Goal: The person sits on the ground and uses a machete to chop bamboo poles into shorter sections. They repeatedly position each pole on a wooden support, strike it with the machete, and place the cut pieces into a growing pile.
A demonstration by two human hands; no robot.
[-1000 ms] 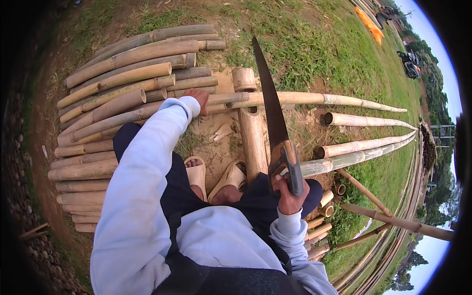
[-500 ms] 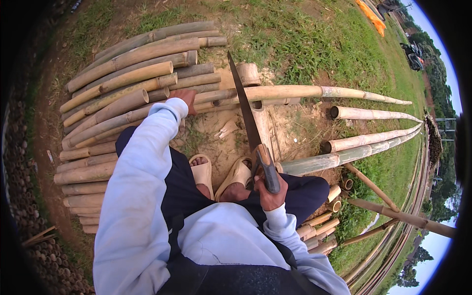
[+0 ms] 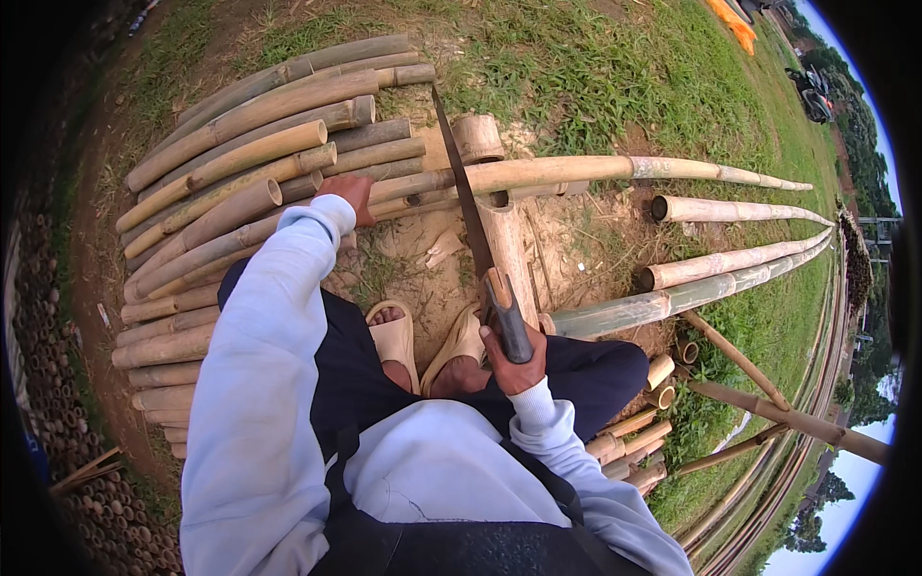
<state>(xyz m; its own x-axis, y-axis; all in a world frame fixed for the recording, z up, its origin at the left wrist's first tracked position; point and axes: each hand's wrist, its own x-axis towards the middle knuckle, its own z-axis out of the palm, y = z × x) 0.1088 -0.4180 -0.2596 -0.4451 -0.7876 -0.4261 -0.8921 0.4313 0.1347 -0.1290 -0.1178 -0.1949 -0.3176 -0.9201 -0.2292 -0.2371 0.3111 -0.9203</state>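
Observation:
My right hand (image 3: 516, 361) is wrapped around the wood-and-dark handle of a handsaw (image 3: 469, 206). Its long dark blade points away from me and lies across a long tan bamboo pole (image 3: 557, 171), seen nearly edge-on. To the left of the blade, my left hand (image 3: 351, 195) rests closed over the near end of that pole, its fingertips partly hidden. Under the pole, by the blade, lies a thick bamboo piece (image 3: 505, 245), and a short upright-looking bamboo stump (image 3: 477, 139) stands just beyond.
Many cut bamboo lengths (image 3: 279, 108) lie stacked on my left. More long poles (image 3: 691, 296) stretch off to the right, near a bamboo prop frame (image 3: 788, 420). Short offcuts (image 3: 629, 446) sit beside my right knee. A motorcycle (image 3: 816, 96) is parked on the far grass.
The saw and my right hand have shifted slightly left, and the blade now shows narrower. My left hand stays on the pole; the whole view has moved a little.

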